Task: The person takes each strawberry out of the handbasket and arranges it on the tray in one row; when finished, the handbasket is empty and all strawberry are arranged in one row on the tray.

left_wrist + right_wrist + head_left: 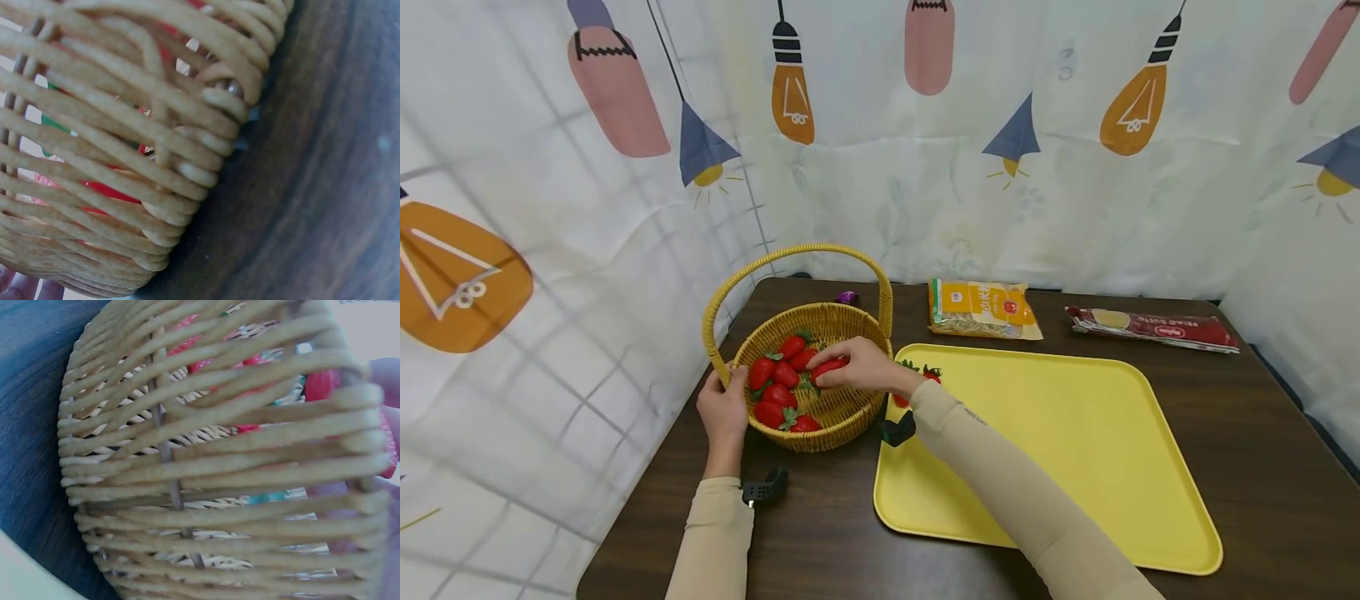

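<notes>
A yellow wicker basket (844, 435) with a tall arched handle stands on the table, with several red strawberries (778, 396) gathered along its left side. My left hand (724, 410) grips the left rim, beside the foot of the handle. Its fingertips (22, 287) show at the lower corner of the left wrist view, against the woven wall. Reaching over the right rim, my right hand (867, 367) pinches one strawberry (829, 369) inside the basket. In the right wrist view the wicker wall (219, 456) covers much of that hand.
A yellow tray (1060, 433) lies to the right of the basket, a few strawberries (932, 374) at its upper left corner, partly behind my right wrist. Toward the back are a yellow food packet (981, 310), a long red packet (1153, 327) and a small purple item (847, 297).
</notes>
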Demonstrator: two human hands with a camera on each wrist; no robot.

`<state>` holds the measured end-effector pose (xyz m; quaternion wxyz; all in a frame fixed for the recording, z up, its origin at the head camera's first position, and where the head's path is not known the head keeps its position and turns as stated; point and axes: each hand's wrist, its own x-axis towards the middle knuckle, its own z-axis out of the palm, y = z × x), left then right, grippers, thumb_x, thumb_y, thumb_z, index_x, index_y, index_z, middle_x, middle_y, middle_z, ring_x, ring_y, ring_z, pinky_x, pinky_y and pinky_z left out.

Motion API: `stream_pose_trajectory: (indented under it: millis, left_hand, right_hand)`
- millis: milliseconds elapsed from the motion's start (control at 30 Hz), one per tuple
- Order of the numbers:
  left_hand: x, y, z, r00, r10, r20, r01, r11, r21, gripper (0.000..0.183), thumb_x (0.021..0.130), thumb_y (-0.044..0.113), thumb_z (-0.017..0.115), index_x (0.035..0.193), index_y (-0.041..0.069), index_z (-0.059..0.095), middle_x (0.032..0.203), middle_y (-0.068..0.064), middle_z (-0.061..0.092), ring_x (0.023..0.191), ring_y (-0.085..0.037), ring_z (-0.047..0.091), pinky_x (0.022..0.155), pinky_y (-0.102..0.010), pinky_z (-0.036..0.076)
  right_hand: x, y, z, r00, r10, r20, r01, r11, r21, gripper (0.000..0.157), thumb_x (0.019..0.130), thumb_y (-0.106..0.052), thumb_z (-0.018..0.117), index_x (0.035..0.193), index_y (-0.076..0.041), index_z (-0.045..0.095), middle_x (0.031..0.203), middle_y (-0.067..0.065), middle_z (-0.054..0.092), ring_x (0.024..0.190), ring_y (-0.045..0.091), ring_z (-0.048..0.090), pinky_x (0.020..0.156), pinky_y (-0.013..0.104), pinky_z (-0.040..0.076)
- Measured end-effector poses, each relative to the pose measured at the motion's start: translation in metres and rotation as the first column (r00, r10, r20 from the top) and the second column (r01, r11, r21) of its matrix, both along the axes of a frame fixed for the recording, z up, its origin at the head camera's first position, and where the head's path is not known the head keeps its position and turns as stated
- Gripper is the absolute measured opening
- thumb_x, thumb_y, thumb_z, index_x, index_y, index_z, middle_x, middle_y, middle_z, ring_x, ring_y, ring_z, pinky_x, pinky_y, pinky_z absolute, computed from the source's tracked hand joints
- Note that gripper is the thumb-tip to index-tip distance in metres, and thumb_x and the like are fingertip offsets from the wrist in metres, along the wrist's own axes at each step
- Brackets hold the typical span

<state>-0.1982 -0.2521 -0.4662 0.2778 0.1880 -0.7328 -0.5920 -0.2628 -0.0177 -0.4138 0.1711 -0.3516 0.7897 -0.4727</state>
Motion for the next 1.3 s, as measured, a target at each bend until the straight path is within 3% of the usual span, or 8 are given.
stream_pose_trajectory:
  millis: [167, 367, 467, 567, 700, 800, 1133, 1300]
  left_hand:
    - [0.000, -0.001, 0.000, 1.000, 0.009, 0.018, -0.009, 1.000, 0.003, 0.036, 0.096, 0.030, 0.059, 0.115, 0.001, 0.066, 0.104, -0.006, 0.060, 0.086, -0.016, 0.046, 0.076, -0.030, 0.036]
    - [-0.001, -0.002, -0.002, 1.000, 0.012, 0.011, -0.012, 1.000, 0.000, 0.034, 0.096, 0.030, 0.059, 0.112, 0.000, 0.065, 0.101, -0.004, 0.059, 0.085, -0.016, 0.046, 0.075, -0.031, 0.036]
    - [-0.001, -0.002, -0.003, 1.000, 0.017, 0.010, -0.017, 1.000, 0.000, 0.033, 0.096, 0.030, 0.059, 0.110, 0.000, 0.064, 0.101, -0.004, 0.059, 0.084, -0.017, 0.045, 0.075, -0.031, 0.035]
    - [-0.001, -0.002, -0.003, 1.000, 0.016, 0.015, -0.016, 1.000, 0.003, 0.033, 0.097, 0.030, 0.059, 0.110, 0.001, 0.064, 0.102, -0.005, 0.059, 0.085, -0.017, 0.045, 0.076, -0.031, 0.035]
    - [-0.001, -0.003, -0.002, 1.000, 0.014, 0.020, -0.014, 1.000, 0.005, 0.034, 0.097, 0.032, 0.059, 0.110, 0.001, 0.064, 0.101, -0.003, 0.059, 0.085, -0.017, 0.045, 0.076, -0.031, 0.035]
    - [-0.001, -0.003, -0.003, 1.000, 0.014, 0.019, -0.015, 1.000, 0.002, 0.034, 0.097, 0.032, 0.059, 0.110, 0.001, 0.064, 0.099, -0.003, 0.058, 0.084, -0.017, 0.044, 0.076, -0.031, 0.035]
    - [-0.002, -0.002, -0.003, 1.000, 0.008, 0.019, -0.008, 1.000, 0.008, 0.035, 0.096, 0.032, 0.059, 0.111, 0.001, 0.065, 0.101, -0.003, 0.059, 0.086, -0.017, 0.045, 0.077, -0.031, 0.035]
    - [-0.002, -0.002, -0.002, 1.000, 0.007, 0.016, -0.008, 1.000, 0.008, 0.035, 0.096, 0.032, 0.059, 0.110, 0.001, 0.065, 0.098, -0.003, 0.058, 0.086, -0.017, 0.045, 0.077, -0.031, 0.035]
  right_hand:
    - [0.011, 0.008, 0.007, 0.994, -0.079, -0.079, 0.078, 0.997, -0.013, 0.024, 0.087, -0.026, 0.075, 0.109, -0.021, 0.071, 0.113, -0.008, 0.066, 0.084, 0.012, 0.057, 0.071, 0.026, 0.048]
    - [0.024, 0.025, 0.012, 0.989, -0.147, -0.018, 0.143, 0.982, -0.124, 0.023, 0.090, -0.020, 0.071, 0.113, -0.017, 0.072, 0.118, -0.002, 0.061, 0.079, 0.017, 0.051, 0.067, 0.029, 0.045]
    - [0.027, 0.034, 0.011, 0.985, -0.169, 0.027, 0.171, 0.975, -0.141, 0.026, 0.091, -0.023, 0.070, 0.115, -0.016, 0.072, 0.118, 0.001, 0.061, 0.085, 0.016, 0.056, 0.070, 0.028, 0.046]
    - [0.031, 0.044, 0.013, 0.981, -0.183, 0.072, 0.192, 0.970, -0.148, 0.029, 0.090, -0.022, 0.071, 0.117, -0.011, 0.071, 0.112, 0.008, 0.065, 0.086, 0.026, 0.061, 0.070, 0.029, 0.047]
    - [0.032, 0.058, 0.008, 0.968, -0.217, 0.126, 0.236, 0.958, -0.161, 0.027, 0.088, -0.023, 0.074, 0.112, -0.011, 0.071, 0.103, 0.009, 0.069, 0.090, 0.039, 0.064, 0.078, 0.045, 0.052]
    - [0.030, 0.067, 0.001, 0.956, -0.243, 0.162, 0.271, 0.946, -0.179, 0.025, 0.087, -0.024, 0.075, 0.109, -0.014, 0.070, 0.103, 0.005, 0.068, 0.092, 0.039, 0.066, 0.083, 0.055, 0.050]
    - [0.032, 0.105, -0.013, 0.919, -0.364, 0.152, 0.388, 0.905, -0.176, 0.027, 0.094, -0.023, 0.067, 0.118, -0.012, 0.071, 0.122, 0.007, 0.065, 0.093, 0.031, 0.067, 0.079, 0.037, 0.054]
    - [0.031, 0.126, -0.025, 0.883, -0.422, 0.206, 0.461, 0.864, -0.202, 0.031, 0.093, -0.021, 0.067, 0.119, -0.005, 0.068, 0.122, 0.012, 0.064, 0.096, 0.030, 0.067, 0.079, 0.037, 0.054]
